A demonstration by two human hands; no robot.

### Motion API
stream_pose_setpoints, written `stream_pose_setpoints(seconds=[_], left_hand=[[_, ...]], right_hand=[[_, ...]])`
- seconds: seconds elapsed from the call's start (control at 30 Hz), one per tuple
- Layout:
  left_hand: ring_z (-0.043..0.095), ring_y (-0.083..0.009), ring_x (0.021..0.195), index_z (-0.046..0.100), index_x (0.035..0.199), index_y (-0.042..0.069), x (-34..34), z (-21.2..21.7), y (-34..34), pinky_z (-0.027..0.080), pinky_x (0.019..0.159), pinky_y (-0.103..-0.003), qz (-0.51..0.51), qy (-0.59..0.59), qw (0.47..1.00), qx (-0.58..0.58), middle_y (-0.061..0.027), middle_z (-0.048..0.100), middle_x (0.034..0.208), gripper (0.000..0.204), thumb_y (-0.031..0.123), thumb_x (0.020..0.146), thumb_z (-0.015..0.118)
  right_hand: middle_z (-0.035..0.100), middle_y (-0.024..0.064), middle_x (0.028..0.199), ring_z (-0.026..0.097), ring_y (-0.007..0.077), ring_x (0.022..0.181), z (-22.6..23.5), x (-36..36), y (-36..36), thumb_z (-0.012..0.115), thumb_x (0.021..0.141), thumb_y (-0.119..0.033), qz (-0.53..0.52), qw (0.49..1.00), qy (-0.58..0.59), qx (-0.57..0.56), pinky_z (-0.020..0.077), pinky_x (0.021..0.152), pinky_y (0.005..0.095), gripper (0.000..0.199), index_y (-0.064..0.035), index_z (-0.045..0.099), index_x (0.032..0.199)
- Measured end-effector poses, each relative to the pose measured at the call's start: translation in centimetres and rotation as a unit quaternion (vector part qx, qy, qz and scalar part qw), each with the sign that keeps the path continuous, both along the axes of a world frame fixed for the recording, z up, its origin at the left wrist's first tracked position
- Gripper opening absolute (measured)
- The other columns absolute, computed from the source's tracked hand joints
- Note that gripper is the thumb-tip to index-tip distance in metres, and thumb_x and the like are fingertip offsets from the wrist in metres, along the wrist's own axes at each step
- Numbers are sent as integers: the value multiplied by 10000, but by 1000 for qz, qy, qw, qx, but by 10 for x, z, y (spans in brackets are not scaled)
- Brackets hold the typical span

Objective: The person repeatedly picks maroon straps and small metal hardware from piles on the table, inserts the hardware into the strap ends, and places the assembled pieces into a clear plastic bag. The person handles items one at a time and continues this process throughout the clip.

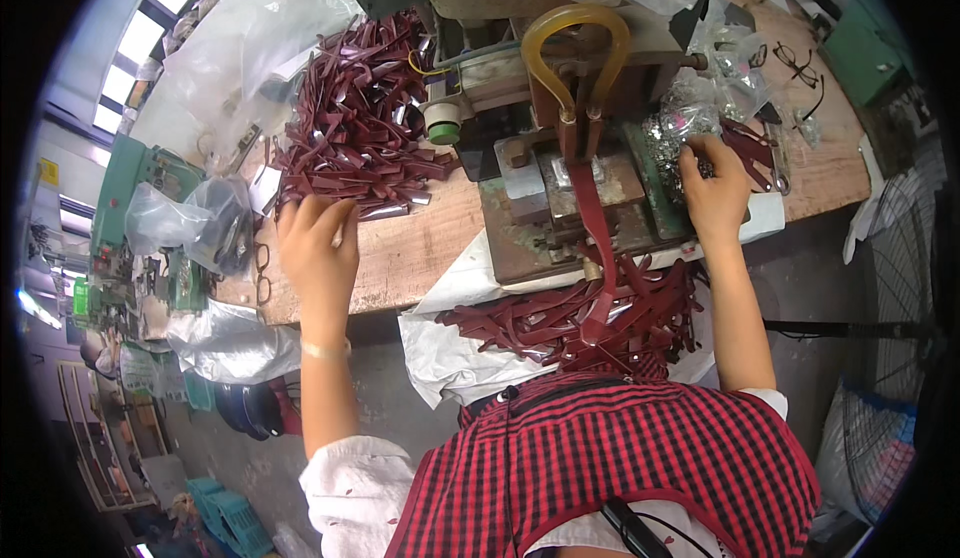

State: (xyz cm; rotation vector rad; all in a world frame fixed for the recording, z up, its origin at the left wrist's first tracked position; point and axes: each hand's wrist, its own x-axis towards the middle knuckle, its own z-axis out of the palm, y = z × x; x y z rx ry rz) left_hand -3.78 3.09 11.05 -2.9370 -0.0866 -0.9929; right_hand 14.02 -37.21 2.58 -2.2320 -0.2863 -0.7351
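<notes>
My left hand point(322, 250) is at the near-left edge of a big heap of dark red eyeglass temples point(365, 108), fingers bent; what they grip, if anything, is hidden. My right hand point(716, 186) curls its thumb and fingers over a pile of small shiny metal parts point(680, 118), and I cannot make out what is between the fingertips. Between my hands stands a bench press point(570, 183) with a loop of yellow tubing point(578, 16). One dark red temple point(592, 213) sits under its head, the free end hanging toward me. Several more temples point(650, 308) lie heaped in front of my apron.
White sheeting point(430, 358) lies under the near heap. Eyeglass frames point(797, 63) and plastic bags are at the back right. A green machine point(125, 198) with a plastic bag point(170, 220) stands left. A fan point(905, 258) is at the right. Teal baskets point(228, 518) sit on the floor.
</notes>
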Motion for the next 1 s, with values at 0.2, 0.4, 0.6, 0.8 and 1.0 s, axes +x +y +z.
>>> stream_pose_setpoints(seconds=[0.2,0.4,0.6,0.8,1.0], left_hand=[[575,-334,963,716,864,41,19,-116,71,478,840,-437,40,109,990,74,-104,622,1009,106,63,763,694],[591,-361,982,710,966,35,16,-140,44,495,856,-479,67,92,993,-29,-133,645,1046,203,46,771,658],[643,-391,904,704,968,-6,-1,-98,20,531,804,-452,82,194,954,-211,-187,645,1000,240,130,778,757],[672,-393,816,698,917,21,-3,-115,12,544,746,-430,30,233,955,-179,-159,687,842,147,145,841,718],[642,-105,550,432,1521,46,15,-84,-22,475,486,-251,11,158,823,-546,-104,750,778,640,-20,935,681]], right_hand=[[751,59,1005,690,121,927,-13,-4,1,668,970,-66,33,966,83,242,523,843,267,129,-12,715,1077],[714,52,1076,619,94,1020,-29,-5,-20,665,989,-42,74,860,118,490,455,937,230,195,8,693,1176],[745,20,1028,651,88,945,19,-18,30,713,947,-52,140,914,133,358,501,869,237,147,-18,757,1083],[751,86,961,714,172,916,68,-43,83,718,877,-56,258,916,156,264,536,858,293,163,1,725,1030],[722,71,960,688,117,901,61,-47,92,710,871,7,279,859,174,394,530,833,268,330,30,627,1190]])
